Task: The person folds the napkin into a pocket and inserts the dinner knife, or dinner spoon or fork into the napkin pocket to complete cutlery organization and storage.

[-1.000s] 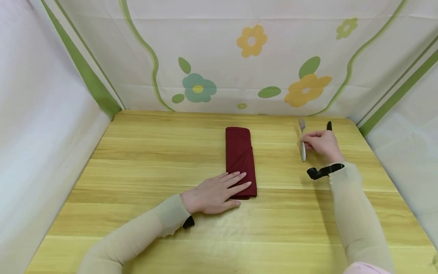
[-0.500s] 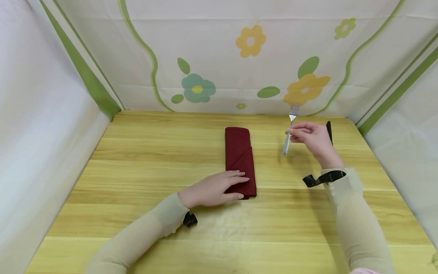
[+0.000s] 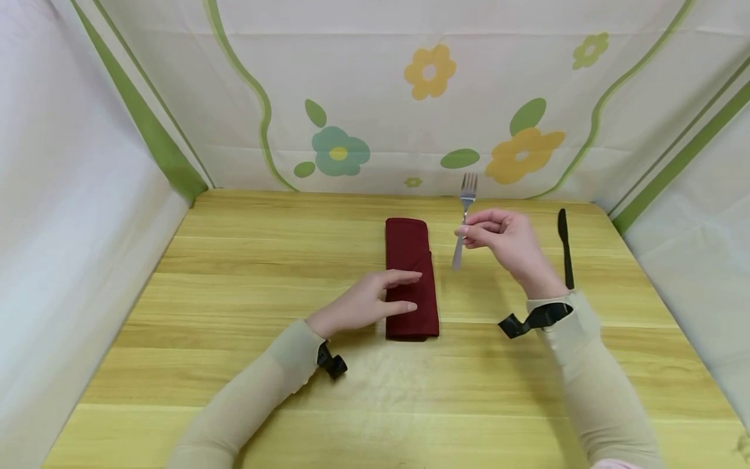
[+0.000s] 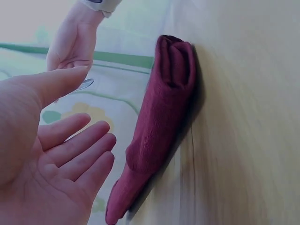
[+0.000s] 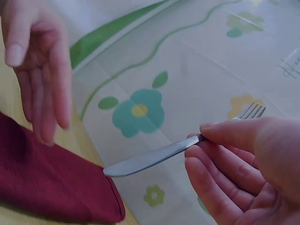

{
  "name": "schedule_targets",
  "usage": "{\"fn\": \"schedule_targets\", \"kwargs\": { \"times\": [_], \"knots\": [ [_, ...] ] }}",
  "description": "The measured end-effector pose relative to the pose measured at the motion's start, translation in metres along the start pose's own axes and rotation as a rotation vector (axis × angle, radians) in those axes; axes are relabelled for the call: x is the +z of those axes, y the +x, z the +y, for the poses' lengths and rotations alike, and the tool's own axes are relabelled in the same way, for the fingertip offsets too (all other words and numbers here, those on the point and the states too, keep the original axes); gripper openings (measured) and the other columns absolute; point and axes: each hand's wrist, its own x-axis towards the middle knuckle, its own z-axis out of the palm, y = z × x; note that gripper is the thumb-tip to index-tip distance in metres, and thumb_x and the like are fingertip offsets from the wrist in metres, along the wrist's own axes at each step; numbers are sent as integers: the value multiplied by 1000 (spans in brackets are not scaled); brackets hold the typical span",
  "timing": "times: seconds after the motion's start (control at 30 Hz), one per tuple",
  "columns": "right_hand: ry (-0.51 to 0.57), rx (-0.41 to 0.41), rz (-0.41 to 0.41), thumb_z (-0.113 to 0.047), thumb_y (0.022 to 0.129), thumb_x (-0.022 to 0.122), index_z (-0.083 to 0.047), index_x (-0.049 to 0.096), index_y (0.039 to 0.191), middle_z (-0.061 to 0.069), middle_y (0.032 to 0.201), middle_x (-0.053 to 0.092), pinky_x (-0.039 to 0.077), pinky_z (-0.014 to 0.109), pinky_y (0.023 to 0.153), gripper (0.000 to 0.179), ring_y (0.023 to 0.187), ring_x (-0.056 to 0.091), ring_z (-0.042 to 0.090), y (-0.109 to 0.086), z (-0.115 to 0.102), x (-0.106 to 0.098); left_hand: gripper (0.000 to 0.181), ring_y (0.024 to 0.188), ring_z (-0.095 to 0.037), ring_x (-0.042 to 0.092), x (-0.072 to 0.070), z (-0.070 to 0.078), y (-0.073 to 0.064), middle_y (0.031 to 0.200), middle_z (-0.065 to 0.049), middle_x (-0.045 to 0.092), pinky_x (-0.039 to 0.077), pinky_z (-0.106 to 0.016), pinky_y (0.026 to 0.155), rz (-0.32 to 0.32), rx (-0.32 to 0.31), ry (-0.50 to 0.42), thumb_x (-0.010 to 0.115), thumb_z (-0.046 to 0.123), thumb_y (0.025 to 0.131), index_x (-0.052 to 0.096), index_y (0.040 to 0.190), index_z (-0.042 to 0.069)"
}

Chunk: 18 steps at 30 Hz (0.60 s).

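A dark red folded cloth napkin (image 3: 408,244) lies lengthwise on the wooden table, its layers showing at the near end in the left wrist view. Over its lower half hovers my left hand (image 3: 366,303), fingers extended and apart from the cloth, as the left wrist view (image 4: 61,150) confirms. My right hand (image 3: 510,244) pinches a silver fork (image 3: 467,198) between thumb and fingertips, raised above the table just right of the napkin, tines pointing away. In the right wrist view the fork's handle (image 5: 150,160) sticks out past the fingertips.
A black table knife (image 3: 565,247) lies on the right part of the wooden table (image 3: 263,260), its near end hidden behind the right wrist. White fabric walls (image 3: 363,78) with printed flowers stand at the back and both sides.
The right hand has lifted the fork off the table and carried it left towards the napkin, uncovering more of the knife. My left hand has risen off the napkin.
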Motion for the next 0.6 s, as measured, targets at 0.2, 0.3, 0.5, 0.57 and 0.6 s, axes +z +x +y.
{"fn": "schedule_targets", "kwargs": {
  "times": [0.2,0.3,0.5,0.57,0.6],
  "knots": [
    [55,-35,-88,-6,92,78,8,68,102,15,91,75,61,37,75,20,77,73,26,-4,-4,23,58,123,-20,59,3,3,5,138,-5,62,47,-39,104,55,11,-145,75,29,96,55,147,11],
    [77,-22,-131,-6,92,77,9,67,101,16,92,75,61,39,75,20,78,73,30,-6,-5,33,50,113,-21,65,7,5,9,127,-3,68,52,-34,97,103,0,-242,78,25,94,63,138,10],
    [107,7,-186,-6,91,78,8,68,101,19,93,73,60,47,77,20,79,73,30,-11,-6,47,33,96,-17,71,15,10,14,103,2,75,57,-34,86,237,-85,-371,80,24,92,71,119,7],
    [110,7,-199,-6,91,78,8,69,101,19,93,73,59,49,78,19,80,73,29,-13,-5,50,30,91,-21,73,16,12,15,97,0,76,59,-38,83,259,-83,-387,78,21,93,71,115,2],
    [109,6,-203,-6,91,78,8,69,100,19,93,73,59,49,79,19,80,72,29,-14,-5,50,28,89,-23,73,17,13,15,95,-2,76,59,-40,82,264,-74,-395,78,18,93,71,113,1]
  ]
}}
